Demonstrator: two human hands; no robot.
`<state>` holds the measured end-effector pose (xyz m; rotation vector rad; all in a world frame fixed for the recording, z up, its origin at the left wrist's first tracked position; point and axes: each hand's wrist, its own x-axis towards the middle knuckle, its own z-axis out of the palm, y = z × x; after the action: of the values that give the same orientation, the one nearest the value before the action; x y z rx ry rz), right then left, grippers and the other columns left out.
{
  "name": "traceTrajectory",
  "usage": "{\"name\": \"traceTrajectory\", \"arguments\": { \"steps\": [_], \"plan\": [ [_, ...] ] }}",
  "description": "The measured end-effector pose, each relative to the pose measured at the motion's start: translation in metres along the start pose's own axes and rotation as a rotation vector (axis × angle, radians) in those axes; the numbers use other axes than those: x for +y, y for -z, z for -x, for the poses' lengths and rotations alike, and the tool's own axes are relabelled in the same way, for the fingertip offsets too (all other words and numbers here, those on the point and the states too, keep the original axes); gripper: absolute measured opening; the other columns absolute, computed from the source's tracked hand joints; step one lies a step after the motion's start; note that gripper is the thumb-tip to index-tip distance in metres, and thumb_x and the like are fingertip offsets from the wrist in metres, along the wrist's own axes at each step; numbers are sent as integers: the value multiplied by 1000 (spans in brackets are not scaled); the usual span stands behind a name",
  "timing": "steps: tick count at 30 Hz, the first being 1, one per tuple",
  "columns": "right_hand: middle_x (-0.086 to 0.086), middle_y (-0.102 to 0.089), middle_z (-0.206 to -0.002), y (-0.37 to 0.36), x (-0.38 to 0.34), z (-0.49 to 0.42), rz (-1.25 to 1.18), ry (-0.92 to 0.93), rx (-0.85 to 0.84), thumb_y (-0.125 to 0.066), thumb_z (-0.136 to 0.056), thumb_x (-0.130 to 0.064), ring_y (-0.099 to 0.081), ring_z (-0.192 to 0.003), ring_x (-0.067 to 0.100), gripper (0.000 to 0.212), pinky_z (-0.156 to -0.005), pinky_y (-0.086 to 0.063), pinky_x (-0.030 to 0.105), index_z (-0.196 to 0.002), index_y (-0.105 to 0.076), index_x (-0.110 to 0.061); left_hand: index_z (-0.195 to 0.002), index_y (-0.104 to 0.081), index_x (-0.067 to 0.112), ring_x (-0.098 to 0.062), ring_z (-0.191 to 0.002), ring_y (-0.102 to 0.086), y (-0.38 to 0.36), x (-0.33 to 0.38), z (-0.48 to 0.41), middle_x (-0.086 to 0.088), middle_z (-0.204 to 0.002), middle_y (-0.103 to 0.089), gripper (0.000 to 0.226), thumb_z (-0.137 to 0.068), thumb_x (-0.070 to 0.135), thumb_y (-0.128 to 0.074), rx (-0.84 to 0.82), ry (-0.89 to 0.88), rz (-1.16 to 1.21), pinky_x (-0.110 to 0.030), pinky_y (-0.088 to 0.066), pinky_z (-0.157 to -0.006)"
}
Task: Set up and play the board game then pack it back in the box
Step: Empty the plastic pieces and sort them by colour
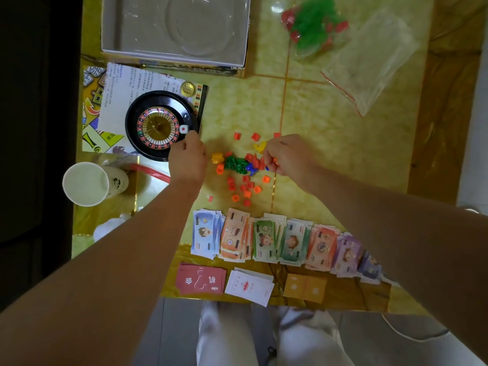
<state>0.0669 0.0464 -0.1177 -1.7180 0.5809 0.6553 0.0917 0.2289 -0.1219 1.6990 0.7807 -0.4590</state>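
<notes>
A black roulette wheel sits on the folded game board, with a white die on its right rim. My left hand, fingers curled, is at the wheel's right edge just below the die. My right hand pinches small plastic pieces at the right end of a pile of red, green, blue and yellow game pieces. Paper money lies in a row near me, with card stacks in front of it. The open box stands at the back.
A paper cup stands at the left edge. A bag of green and red pieces and an empty zip bag lie back right. A rules sheet and a gold coin lie behind the wheel.
</notes>
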Motion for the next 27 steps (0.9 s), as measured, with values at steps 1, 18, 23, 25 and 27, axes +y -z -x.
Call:
{"name": "traceTrajectory", "arguments": {
  "steps": [1,18,23,25,27],
  "plan": [
    [2,-45,-43,-1,5,4,21,17,-4,-45,-87,-2,-38,-43,15,40,-46,-34,22,-50,-57,-10,-53,-25,21,-11,-40,-19,5,0,3,8,-44,-24,41,-92,19,-37,-37,46,95,-19,-15,-42],
    [-12,-43,-65,-19,59,33,753,137,240,-61,-89,-34,-56,-67,15,19,-53,-36,28,-105,-55,-27,-75,-53,23,-18,-63,-48,8,-39,51,7,-61,-51,17,-89,33,-53,-258,-269,-822,-28,-32,-57],
    [-11,-42,-59,-25,61,29,779,192,283,-62,-90,-34,-50,-58,14,15,-47,-24,26,-101,-56,-26,-99,-56,27,-23,-78,-61,1,-57,52,4,-77,-63,25,-84,46,-64,-198,-410,-1085,-30,-42,-64],
    [-10,-43,-55,-23,62,29,717,203,272,-58,-90,-34,-47,-52,11,11,-47,-28,25,-97,-57,-25,-101,-58,25,-27,-84,-64,0,-60,51,-2,-84,-67,20,-88,40,-60,-156,-458,-1116,-31,-42,-65],
    [-8,-49,-56,-19,62,29,599,144,238,-51,-90,-36,-48,-52,12,13,-53,-38,28,-89,-58,-24,-101,-58,22,-27,-81,-63,0,-59,50,-3,-82,-67,21,-90,39,-56,-148,-481,-1090,-31,-41,-64]
  ]
}}
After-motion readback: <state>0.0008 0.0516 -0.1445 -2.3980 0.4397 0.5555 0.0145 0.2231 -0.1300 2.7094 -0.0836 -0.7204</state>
